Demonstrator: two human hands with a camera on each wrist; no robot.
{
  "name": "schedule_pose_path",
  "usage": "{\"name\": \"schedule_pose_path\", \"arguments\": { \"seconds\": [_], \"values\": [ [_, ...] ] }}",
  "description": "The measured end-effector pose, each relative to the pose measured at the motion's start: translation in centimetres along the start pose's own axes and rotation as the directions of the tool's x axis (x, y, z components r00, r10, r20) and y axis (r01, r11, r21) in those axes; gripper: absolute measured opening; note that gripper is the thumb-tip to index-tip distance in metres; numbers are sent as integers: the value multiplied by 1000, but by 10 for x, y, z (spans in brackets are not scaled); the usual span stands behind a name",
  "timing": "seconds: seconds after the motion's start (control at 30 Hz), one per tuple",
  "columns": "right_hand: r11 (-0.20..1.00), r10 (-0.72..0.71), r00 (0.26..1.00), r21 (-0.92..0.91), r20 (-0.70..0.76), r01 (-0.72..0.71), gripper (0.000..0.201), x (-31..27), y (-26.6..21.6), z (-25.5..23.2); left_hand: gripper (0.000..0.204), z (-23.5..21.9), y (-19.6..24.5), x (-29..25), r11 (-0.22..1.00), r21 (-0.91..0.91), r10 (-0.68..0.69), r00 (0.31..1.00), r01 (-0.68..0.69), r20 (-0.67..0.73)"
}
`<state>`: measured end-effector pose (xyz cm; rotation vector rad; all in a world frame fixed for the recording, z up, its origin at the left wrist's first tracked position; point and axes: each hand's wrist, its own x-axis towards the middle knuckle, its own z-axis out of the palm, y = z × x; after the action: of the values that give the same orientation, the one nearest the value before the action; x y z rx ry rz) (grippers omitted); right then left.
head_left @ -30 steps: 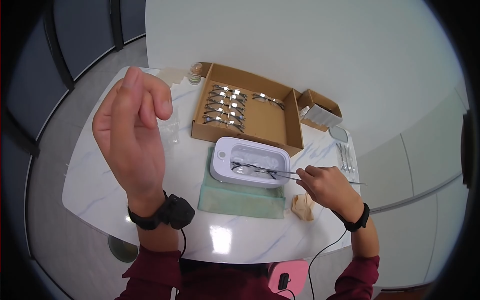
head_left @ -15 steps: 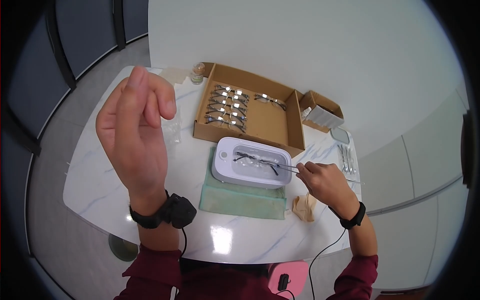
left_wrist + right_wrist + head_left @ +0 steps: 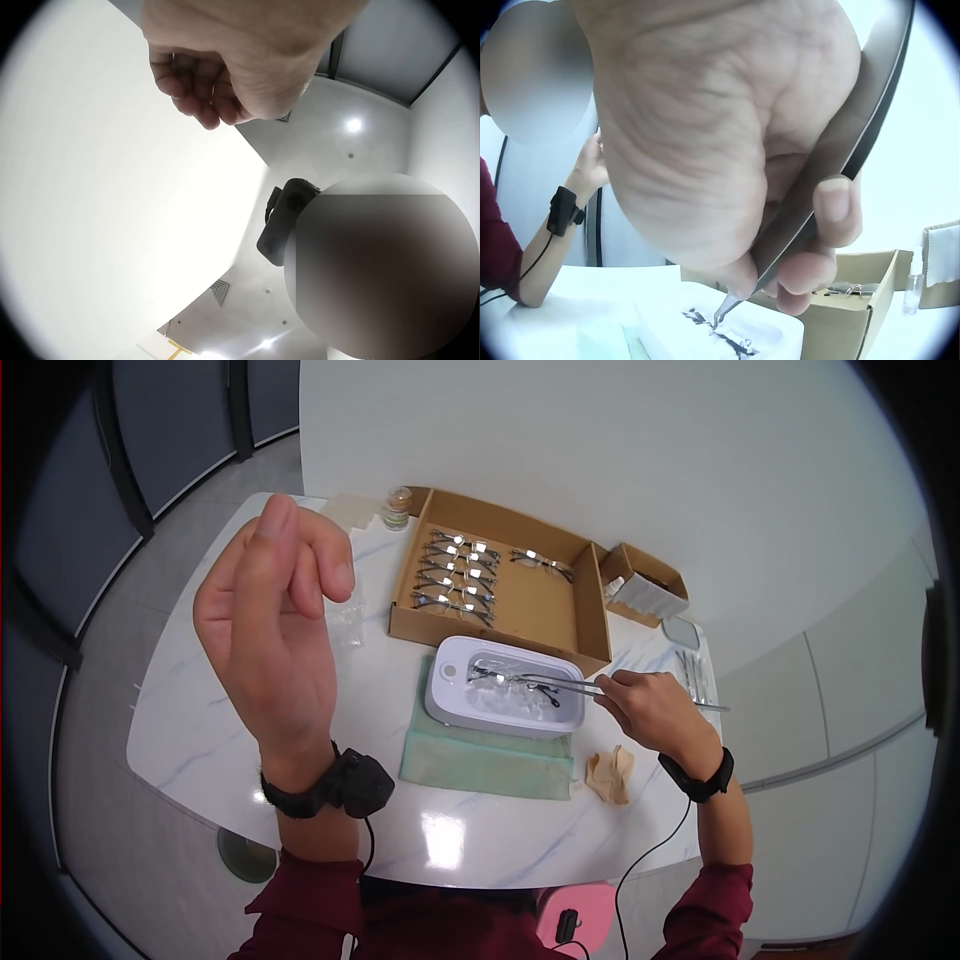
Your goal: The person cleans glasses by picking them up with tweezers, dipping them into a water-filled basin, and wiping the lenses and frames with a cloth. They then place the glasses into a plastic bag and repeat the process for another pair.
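My right hand (image 3: 655,715) pinches a pair of long metal tweezers (image 3: 836,150) between thumb and fingers. Their tips reach into the basin of a white ultrasonic cleaner (image 3: 470,712) and meet the middle of a pair of dark-armed eyeglasses (image 3: 549,691). The water round the glasses looks rippled. To the left, my left hand (image 3: 275,615) is raised above the table, palm toward me, fingers loosely curled with nothing in them. The left wrist view shows that hand's fingers (image 3: 206,94) bent inward, far from any object.
Behind the cleaner stands a cardboard box (image 3: 490,637) with several glasses in a column and another pair at right. A green towel (image 3: 485,765) lies under the cleaner; a tan cloth (image 3: 610,775) is right of it. A smaller box (image 3: 645,595) and metal tools (image 3: 695,675) sit at far right.
With the tweezers, my right hand has shifted the glasses inside the basin, moving slightly away from me and turning the tweezers' angle. My left hand stays raised, nearly unmoved.
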<state>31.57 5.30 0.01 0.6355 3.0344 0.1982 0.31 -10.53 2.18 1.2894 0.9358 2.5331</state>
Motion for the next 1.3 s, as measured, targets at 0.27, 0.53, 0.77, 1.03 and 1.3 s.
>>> {"name": "schedule_pose_path", "arguments": {
  "seconds": [0.27, 0.53, 0.77, 1.03, 1.3],
  "values": [
    [980, -52, 998, -193, -23, 47, 12, -13, -23, 0, 43, -1, -3, 2, 1000, -14, 8, 1000, -7, 11],
    [998, -50, 999, -48, 10, 51, 15, -6, -19, -14, 44, 2, -1, 1, 1000, -14, -5, 1000, 5, 2],
    [999, -10, 998, -38, -57, 8, 16, 3, -1, 2, 43, -1, 0, 4, 1000, -7, -5, 1000, 5, -9],
    [980, -84, 994, -185, -66, 71, 16, -12, -23, 0, 42, -2, -3, 3, 1000, -18, 4, 1000, -4, 12],
    [999, -45, 998, 0, 32, 45, 15, -9, -15, -11, 43, 0, -3, 3, 1000, -9, 0, 1000, 0, 4]
  ]
}}
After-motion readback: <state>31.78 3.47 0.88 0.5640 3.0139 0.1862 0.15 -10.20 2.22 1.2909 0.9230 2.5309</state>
